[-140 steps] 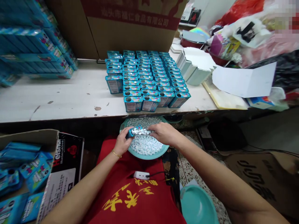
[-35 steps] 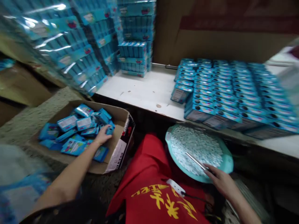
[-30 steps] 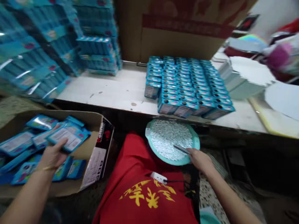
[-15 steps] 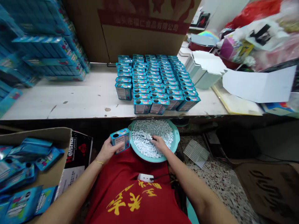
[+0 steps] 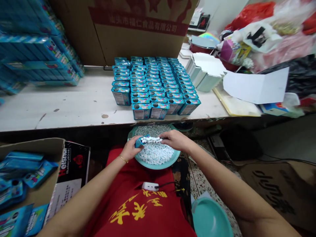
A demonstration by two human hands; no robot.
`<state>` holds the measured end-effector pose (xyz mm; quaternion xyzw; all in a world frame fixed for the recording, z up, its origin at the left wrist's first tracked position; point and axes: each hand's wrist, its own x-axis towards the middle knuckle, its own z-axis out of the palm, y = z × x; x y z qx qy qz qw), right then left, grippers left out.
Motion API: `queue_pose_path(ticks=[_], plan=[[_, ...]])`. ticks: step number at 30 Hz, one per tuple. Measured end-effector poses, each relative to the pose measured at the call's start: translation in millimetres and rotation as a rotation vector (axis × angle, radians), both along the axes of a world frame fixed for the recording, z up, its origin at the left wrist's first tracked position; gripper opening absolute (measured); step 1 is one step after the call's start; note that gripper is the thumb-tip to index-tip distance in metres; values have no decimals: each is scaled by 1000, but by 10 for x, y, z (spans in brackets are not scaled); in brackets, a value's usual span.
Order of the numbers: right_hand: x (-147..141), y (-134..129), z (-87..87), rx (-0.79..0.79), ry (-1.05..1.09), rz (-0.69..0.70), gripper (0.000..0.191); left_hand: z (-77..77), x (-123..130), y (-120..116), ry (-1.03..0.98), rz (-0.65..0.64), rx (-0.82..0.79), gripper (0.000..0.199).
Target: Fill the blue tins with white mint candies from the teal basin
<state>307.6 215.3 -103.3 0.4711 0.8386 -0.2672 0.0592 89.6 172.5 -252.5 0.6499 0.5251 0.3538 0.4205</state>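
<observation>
In my left hand (image 5: 131,148) is a small blue candy box (image 5: 141,141), tilted over the basin, its end turned to the right. My right hand (image 5: 174,139) is closed at the right end of a heaped row of white candies (image 5: 152,140), which reaches the box. They seem to lie on a small scoop, mostly hidden under the candies and my fingers. Below both hands, a turquoise basin (image 5: 147,164) full of small round white candies (image 5: 158,154) sits at my lap, under the table edge.
Several rows of upright blue boxes (image 5: 155,89) stand on the white table (image 5: 84,108). Stacked blue packs (image 5: 41,59) are at the left. A carton (image 5: 55,171) of blue boxes stands lower left. White card pieces (image 5: 206,70) lie right; a turquoise bowl (image 5: 212,219) is below.
My right hand has come up out of the candies with a heaped row of them. My left hand has moved right and tilted the box over the basin. The view has shifted right.
</observation>
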Motion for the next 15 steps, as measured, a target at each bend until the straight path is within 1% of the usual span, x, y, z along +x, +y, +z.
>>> queue_pose_path(ticks=[3,5,7,9,12,15], plan=[[-167,-11,118,63,-164,51,21,1,38,-7,48,-38,21,47],[-267,-27,174,97,-246,52,21,-3,58,-15,59,-40,32,46],[-343,-43,215,119,-270,43,21,-14,74,-17,59,-48,42,45],[-387,-59,249,134,-250,36,23,-27,87,-11,52,-45,42,44],[-369,-92,291,141,-265,43,23,-49,103,6,34,-27,42,44],[-190,-134,277,160,-280,40,23,-73,109,21,6,-9,49,45]])
